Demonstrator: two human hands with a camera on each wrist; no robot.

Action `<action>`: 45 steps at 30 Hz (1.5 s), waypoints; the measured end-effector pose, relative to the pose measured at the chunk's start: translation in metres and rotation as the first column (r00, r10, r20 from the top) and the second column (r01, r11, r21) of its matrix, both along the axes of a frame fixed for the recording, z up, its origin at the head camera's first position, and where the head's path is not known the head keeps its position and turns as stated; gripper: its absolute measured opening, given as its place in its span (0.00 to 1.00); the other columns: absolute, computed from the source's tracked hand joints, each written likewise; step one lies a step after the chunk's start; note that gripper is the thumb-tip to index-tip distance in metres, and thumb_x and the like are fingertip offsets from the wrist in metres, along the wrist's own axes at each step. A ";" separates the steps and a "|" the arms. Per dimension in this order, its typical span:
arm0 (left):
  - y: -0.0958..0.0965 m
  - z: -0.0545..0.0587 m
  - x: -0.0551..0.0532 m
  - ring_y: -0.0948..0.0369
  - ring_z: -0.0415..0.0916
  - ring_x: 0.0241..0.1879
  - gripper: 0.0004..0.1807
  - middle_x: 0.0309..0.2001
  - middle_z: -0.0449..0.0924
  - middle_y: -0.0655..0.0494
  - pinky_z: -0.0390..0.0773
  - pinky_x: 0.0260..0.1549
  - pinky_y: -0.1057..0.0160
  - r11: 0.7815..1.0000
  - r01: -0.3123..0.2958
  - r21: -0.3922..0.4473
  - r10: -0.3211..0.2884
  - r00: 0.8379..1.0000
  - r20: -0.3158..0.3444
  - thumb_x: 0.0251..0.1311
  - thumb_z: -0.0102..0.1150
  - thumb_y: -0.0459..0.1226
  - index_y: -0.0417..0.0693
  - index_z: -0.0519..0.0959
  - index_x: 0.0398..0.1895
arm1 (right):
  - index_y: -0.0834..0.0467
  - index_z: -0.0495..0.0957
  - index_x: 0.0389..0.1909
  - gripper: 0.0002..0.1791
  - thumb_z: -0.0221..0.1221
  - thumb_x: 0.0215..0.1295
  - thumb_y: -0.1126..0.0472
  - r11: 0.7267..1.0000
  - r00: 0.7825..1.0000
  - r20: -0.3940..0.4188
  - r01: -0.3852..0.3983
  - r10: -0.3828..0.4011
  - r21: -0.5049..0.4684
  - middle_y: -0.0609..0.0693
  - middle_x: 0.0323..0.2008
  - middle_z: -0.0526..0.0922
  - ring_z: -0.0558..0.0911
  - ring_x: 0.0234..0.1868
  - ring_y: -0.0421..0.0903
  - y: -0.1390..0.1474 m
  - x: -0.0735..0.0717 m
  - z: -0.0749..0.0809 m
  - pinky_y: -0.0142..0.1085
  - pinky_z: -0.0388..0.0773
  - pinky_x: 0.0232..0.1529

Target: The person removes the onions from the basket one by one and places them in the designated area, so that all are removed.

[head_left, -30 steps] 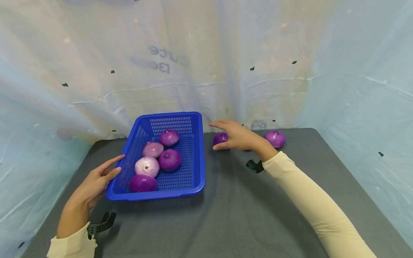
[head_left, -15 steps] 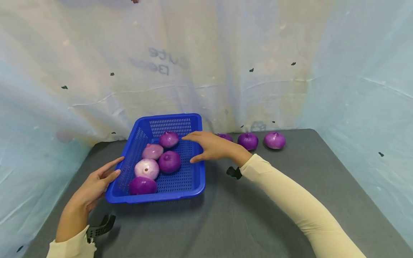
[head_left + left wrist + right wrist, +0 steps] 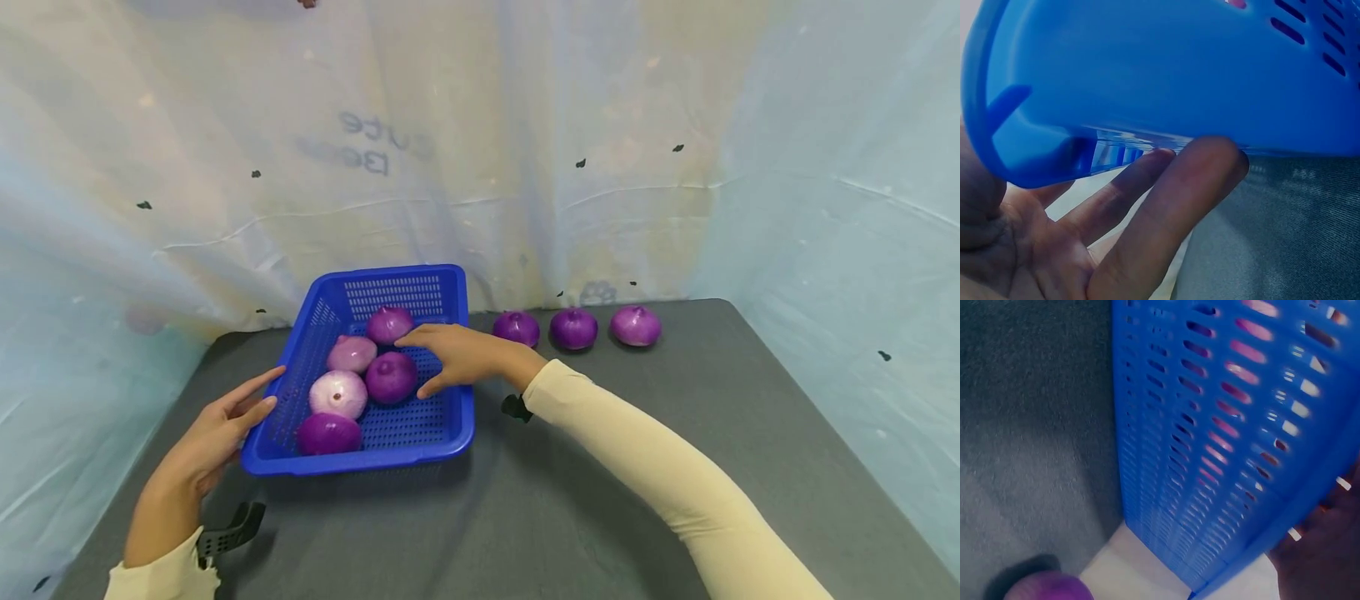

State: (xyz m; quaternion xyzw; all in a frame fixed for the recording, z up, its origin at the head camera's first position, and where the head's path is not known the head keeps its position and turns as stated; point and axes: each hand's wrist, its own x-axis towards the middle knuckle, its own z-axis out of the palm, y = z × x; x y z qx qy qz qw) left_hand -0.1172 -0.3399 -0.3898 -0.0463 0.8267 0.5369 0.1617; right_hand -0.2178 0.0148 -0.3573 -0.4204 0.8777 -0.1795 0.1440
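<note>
We see pale, translucent sheeting (image 3: 645, 100) rising behind and along both sides, marked with reversed lettering and small dark patches. Below it spreads the dark grey worktop (image 3: 570, 475). Left of its middle we find the blue basket (image 3: 360, 461), with slotted walls and a perforated floor.

Two cream sleeves (image 3: 637, 450) come in from the near side. Our left hand (image 3: 217, 442) holds the basket's left rim near its front corner, thumb and index finger at the edge; the left wrist view shows other fingers reaching beneath it. Our right hand (image 3: 457, 354) has crossed above the right rim, thumb and fingers parted around nothing, just beside the middle onion (image 3: 392, 377); we cannot tell whether they touch it.

Five onions lie inside the basket: that deep purple one, a pale one (image 3: 338, 395) to its left, another deep purple one (image 3: 328, 434) at the front, a pinkish one (image 3: 352, 354) and one farthest back (image 3: 389, 325). Three more onions (image 3: 573, 329) stand in a row on the worktop, right of the basket and apart from one another. Smallest, we note a black band (image 3: 232, 532) at the left wrist.
</note>
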 end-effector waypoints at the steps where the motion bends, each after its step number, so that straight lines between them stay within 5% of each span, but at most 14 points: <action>1: 0.000 0.000 0.000 0.60 0.84 0.47 0.38 0.72 0.60 0.31 0.86 0.43 0.49 1.000 0.000 -0.001 0.000 1.000 0.002 0.72 0.47 0.56 0.64 0.47 0.80 | 0.49 0.61 0.75 0.45 0.69 0.60 0.43 1.000 1.000 0.002 -0.003 0.003 0.004 0.48 0.74 0.64 0.62 0.76 0.47 -0.002 0.000 -0.001 0.44 0.62 0.75; 8: 0.001 0.003 0.000 0.60 0.83 0.49 0.38 0.74 0.54 0.31 0.85 0.45 0.47 1.000 -0.009 0.004 0.009 1.000 0.020 0.72 0.47 0.57 0.68 0.48 0.80 | 0.48 0.61 0.75 0.45 0.69 0.60 0.43 0.998 1.000 -0.007 -0.003 0.004 0.055 0.48 0.75 0.63 0.62 0.76 0.47 -0.019 -0.002 -0.007 0.43 0.60 0.76; 19: 0.001 0.001 -0.002 0.59 0.84 0.47 0.38 0.71 0.64 0.36 0.86 0.44 0.48 1.000 -0.006 0.008 0.006 1.000 0.016 0.71 0.48 0.57 0.66 0.48 0.80 | 0.49 0.58 0.77 0.48 0.69 0.59 0.43 0.993 1.000 -0.014 0.025 -0.024 0.120 0.46 0.77 0.59 0.58 0.78 0.47 -0.036 -0.007 -0.012 0.44 0.56 0.77; 24: 0.000 0.001 -0.002 0.61 0.84 0.47 0.38 0.67 0.71 0.44 0.86 0.44 0.49 1.000 -0.003 0.012 0.003 1.000 0.010 0.71 0.49 0.57 0.68 0.49 0.80 | 0.43 0.55 0.77 0.52 0.70 0.55 0.38 0.978 0.996 -0.072 0.065 -0.052 0.200 0.42 0.78 0.57 0.60 0.78 0.46 -0.042 -0.010 -0.020 0.47 0.60 0.76; 31: 0.000 0.001 -0.003 0.61 0.84 0.46 0.38 0.69 0.66 0.37 0.86 0.44 0.49 1.000 0.001 -0.001 -0.001 1.000 0.001 0.71 0.48 0.58 0.67 0.48 0.80 | 0.35 0.52 0.77 0.54 0.71 0.52 0.37 0.960 0.995 -0.073 0.091 -0.074 0.266 0.39 0.77 0.59 0.65 0.75 0.47 -0.045 -0.008 -0.021 0.52 0.66 0.71; 45: -0.002 0.001 -0.004 0.61 0.84 0.46 0.38 0.62 0.75 0.54 0.86 0.43 0.49 1.000 0.004 0.015 -0.004 1.000 0.021 0.71 0.48 0.57 0.67 0.48 0.80 | 0.33 0.67 0.70 0.46 0.74 0.48 0.38 0.964 0.995 -0.097 0.032 -0.006 0.265 0.39 0.65 0.67 0.75 0.63 0.43 -0.043 -0.008 -0.021 0.48 0.75 0.63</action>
